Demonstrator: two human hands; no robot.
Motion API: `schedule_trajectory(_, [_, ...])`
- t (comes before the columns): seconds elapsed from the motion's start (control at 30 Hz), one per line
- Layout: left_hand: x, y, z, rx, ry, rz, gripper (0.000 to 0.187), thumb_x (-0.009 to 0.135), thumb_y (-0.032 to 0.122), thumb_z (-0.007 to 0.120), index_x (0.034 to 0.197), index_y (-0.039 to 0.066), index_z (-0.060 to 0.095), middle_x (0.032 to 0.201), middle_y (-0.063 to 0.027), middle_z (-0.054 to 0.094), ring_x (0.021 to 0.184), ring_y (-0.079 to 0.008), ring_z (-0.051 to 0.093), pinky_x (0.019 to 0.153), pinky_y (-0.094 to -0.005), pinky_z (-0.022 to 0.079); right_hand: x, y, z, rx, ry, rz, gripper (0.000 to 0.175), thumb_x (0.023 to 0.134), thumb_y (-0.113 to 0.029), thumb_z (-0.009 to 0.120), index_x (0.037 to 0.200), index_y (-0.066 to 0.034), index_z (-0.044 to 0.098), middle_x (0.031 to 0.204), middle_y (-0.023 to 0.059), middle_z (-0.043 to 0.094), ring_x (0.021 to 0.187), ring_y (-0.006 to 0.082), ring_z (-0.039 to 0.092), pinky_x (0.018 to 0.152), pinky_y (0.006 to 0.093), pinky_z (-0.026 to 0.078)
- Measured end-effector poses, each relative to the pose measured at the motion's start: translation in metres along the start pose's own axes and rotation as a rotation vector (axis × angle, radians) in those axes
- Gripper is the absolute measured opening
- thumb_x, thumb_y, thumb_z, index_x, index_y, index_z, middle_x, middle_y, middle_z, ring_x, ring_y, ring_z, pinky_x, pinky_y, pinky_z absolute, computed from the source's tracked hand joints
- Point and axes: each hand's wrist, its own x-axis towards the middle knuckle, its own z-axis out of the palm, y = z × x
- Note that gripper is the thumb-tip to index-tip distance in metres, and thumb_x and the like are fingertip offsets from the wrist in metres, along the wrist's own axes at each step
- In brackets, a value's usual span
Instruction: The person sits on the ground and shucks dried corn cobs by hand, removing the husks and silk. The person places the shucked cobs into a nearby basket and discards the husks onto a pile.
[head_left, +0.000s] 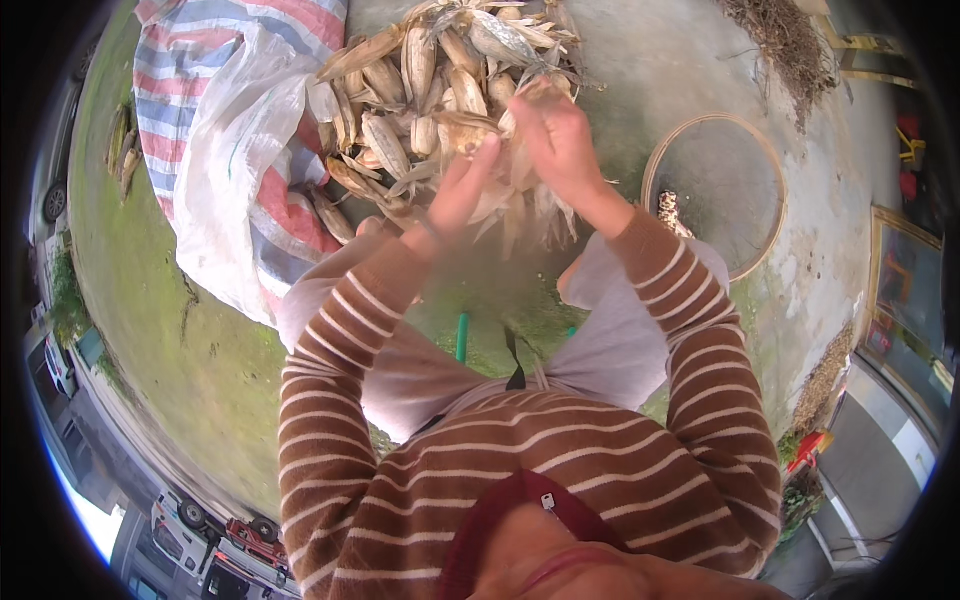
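Out in front of my knees, my left hand (459, 189) grips the stem end of a dry corn ear (471, 133) still in its husk. Just right of it, my right hand (561, 142) is closed with the fingers bunched, pinching dry husk leaves (546, 91). How much of the ear lies between the two hands is hidden. Beyond them rises a heap of unhusked corn ears (390, 146), pale brown and papery. Loose husks (517, 214) lie below my hands, near my feet.
Left of the heap spreads a striped woven plastic sack (176, 97) with a white plastic sheet (225, 165). A round shallow tray's rim (782, 187) stands to my right, holding a corn cob with dark and pale kernels (667, 208). Several ears (124, 150) lie farther left.
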Motion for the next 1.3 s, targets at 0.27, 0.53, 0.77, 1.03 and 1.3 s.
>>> schedule_trajectory(0.27, [0.019, -0.009, 0.006, -0.273, 0.151, 0.121, 0.057, 0.104, 0.047, 0.042, 0.125, -0.004, 0.057, 0.114, -0.0102, 0.065, 0.098, -0.0161, 0.064, 0.084, -0.0295, 0.051, -0.007, -0.030, 0.009, 0.584, 0.092, 0.526, 0.052, 0.106, -0.035, 0.045, 0.079, 0.0032, 0.068, 0.074, 0.0082, 0.070, 0.068, 0.0138, 0.063, 0.071, 0.0273, 0.051])
schedule_trajectory(0.53, [0.021, 0.033, 0.005, -0.138, 0.436, -0.034, 0.056, 0.096, 0.056, 0.055, 0.102, 0.001, 0.066, 0.085, -0.0077, 0.070, 0.073, -0.0164, 0.068, 0.068, -0.0295, 0.054, -0.012, -0.033, 0.001, 0.634, -0.071, 0.496, 0.053, 0.106, -0.033, 0.045, 0.072, 0.0023, 0.064, 0.068, 0.0084, 0.067, 0.067, 0.0143, 0.064, 0.068, 0.0286, 0.051])
schedule_trajectory(0.77, [0.061, 0.032, -0.075, -0.176, 0.584, 0.116, 0.061, 0.100, 0.056, 0.045, 0.111, -0.002, 0.060, 0.096, -0.0149, 0.070, 0.082, -0.0234, 0.073, 0.074, -0.0371, 0.062, -0.053, -0.045, 0.008, 0.472, -0.201, 0.340, 0.036, 0.103, -0.023, 0.054, 0.083, 0.0041, 0.067, 0.064, 0.0034, 0.064, 0.060, 0.0084, 0.060, 0.058, 0.0263, 0.048])
schedule_trajectory(1.03, [0.019, 0.020, -0.009, 0.224, 0.136, 0.152, 0.036, 0.089, 0.013, 0.073, 0.117, 0.002, 0.054, 0.093, -0.0036, 0.063, 0.077, -0.0101, 0.061, 0.063, -0.0237, 0.050, -0.052, -0.025, 0.007, 0.420, -0.436, 0.323, 0.032, 0.096, -0.026, 0.067, 0.084, 0.0034, 0.066, 0.062, 0.0030, 0.060, 0.059, 0.0070, 0.051, 0.055, 0.0284, 0.042])
schedule_trajectory(1.3, [0.019, 0.012, -0.006, 0.338, 0.100, 0.338, 0.045, 0.084, 0.008, 0.076, 0.122, 0.001, 0.052, 0.103, -0.0057, 0.065, 0.094, -0.0105, 0.062, 0.078, -0.0268, 0.053, -0.009, -0.003, -0.012, 0.414, -0.158, 0.309, 0.031, 0.091, -0.030, 0.073, 0.092, -0.0002, 0.065, 0.064, 0.0006, 0.054, 0.061, 0.0054, 0.048, 0.056, 0.0256, 0.040])
